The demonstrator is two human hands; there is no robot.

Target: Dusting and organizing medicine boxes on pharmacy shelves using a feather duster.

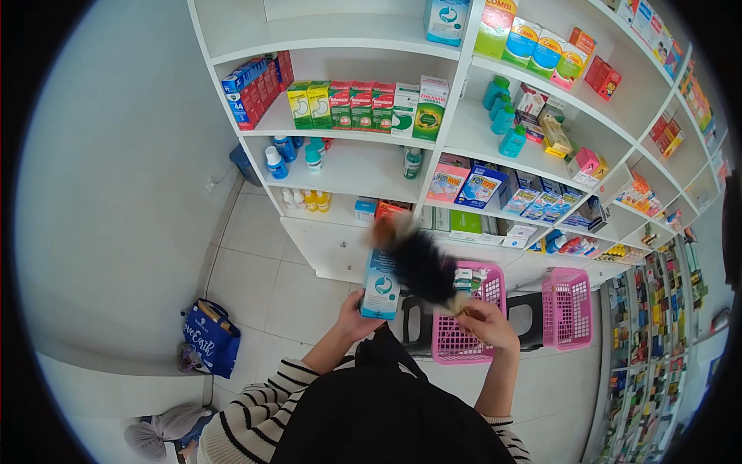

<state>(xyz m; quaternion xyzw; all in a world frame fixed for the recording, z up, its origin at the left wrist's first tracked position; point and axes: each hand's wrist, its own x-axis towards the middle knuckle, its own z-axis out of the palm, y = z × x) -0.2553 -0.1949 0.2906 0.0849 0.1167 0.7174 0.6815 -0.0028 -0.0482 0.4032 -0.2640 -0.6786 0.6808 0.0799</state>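
Note:
My left hand (pixel 354 319) grips a tall blue-and-white box (pixel 380 288) by its lower left side, holding it upright in front of the shelves. In my right hand (pixel 490 325) is the thin handle of a feather duster (pixel 425 267). Its dark, bushy head is smeared by motion and reaches up and left, with a paler brownish end over the top of the box. Whether the feathers touch the box, I cannot tell. A box of similar blue and white (pixel 446 23) stands on the top shelf.
A white shelf unit (pixel 340 182) with medicine boxes and bottles stands ahead and curves to the right. Pink baskets (pixel 501 309) (pixel 568 340) rest on dark chairs (pixel 529 317). A blue tote bag (pixel 216 340) stands on the floor at left; another person (pixel 166 429) is at lower left.

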